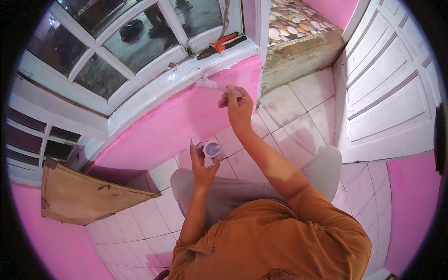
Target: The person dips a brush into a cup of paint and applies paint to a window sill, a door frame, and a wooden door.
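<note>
— Nearest first: where's our paint point(213, 149)?
— In the small cup point(206, 150), mouth up. Our left hand point(202, 164) has its thumb and fingers curled around it. We'd best hold it level and close under the work, to catch drips
— And our right hand point(239, 103)?
— At one o'clock from the cup, its fingers pinching the handle of the paintbrush point(217, 86). The bristles point(204, 82) point to ten o'clock, at the lower edge of the white windowsill point(170, 78); whether they press, we can't tell
— How should we stroke there?
— Lightly, we'd say, with little paint, following the edge, since the pink wall point(186, 112) lies right beneath it
— Anything farther off to mind?
— The pliers point(221, 45) with orange-and-black handles, lying on the sill at one o'clock from the bristles; we'd shift them before painting that far. Beyond, towards ten o'clock, we'd spare the window panes point(140, 39)
</note>
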`<action>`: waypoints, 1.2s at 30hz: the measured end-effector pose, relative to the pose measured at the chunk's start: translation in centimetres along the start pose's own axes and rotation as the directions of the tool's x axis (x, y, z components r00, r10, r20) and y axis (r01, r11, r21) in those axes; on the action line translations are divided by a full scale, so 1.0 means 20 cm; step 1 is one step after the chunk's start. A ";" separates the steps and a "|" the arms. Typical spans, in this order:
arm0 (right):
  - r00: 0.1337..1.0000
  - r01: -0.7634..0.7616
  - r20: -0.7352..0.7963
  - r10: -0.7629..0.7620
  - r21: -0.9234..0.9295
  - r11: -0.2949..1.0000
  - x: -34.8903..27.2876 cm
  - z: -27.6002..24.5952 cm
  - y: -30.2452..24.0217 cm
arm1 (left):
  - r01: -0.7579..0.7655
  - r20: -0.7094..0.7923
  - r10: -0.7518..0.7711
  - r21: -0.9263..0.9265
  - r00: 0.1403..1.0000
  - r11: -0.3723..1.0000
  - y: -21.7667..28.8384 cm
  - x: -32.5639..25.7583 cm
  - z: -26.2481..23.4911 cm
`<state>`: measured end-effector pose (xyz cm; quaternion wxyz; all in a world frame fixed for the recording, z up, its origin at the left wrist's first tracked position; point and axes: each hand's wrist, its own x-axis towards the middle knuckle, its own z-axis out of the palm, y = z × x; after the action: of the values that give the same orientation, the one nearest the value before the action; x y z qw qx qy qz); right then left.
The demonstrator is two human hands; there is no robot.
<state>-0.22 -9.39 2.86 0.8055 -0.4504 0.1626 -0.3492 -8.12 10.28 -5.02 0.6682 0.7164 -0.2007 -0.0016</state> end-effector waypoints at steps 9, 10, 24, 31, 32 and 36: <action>0.898 0.296 -0.272 -0.346 -0.209 0.932 0.53 -0.41 -0.27 | 0.003 -0.021 -0.004 -0.020 1.000 1.000 -0.03 -0.02 -0.01; 0.866 0.324 -0.375 -0.330 -0.081 0.943 0.53 -0.40 -0.30 | 0.017 -0.020 -0.017 -0.009 1.000 1.000 -0.04 -0.03 -0.02; 0.972 0.106 0.228 -0.061 -0.191 0.976 -0.18 0.12 0.09 | 0.023 -0.019 -0.024 -0.053 1.000 0.998 -0.14 -0.03 -0.01; 0.839 0.522 0.407 -0.361 -0.413 0.746 -0.02 0.01 -0.01 | 0.042 -0.032 -0.045 -0.069 0.998 0.997 -0.22 -0.07 -0.05; 0.875 0.465 0.347 -0.339 -0.404 0.788 0.02 -0.01 -0.03 | 0.043 -0.038 -0.046 -0.071 0.998 0.997 -0.22 -0.07 -0.06; 0.898 0.432 0.088 -0.432 -0.372 0.822 0.17 -0.17 -0.08 | 0.039 -0.067 -0.045 -0.078 0.997 0.996 -0.22 -0.07 -0.04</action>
<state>-0.52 -14.42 2.62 0.6018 -0.6237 0.1213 -0.4839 -7.95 11.63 -9.52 0.7016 0.6938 -0.1623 0.0011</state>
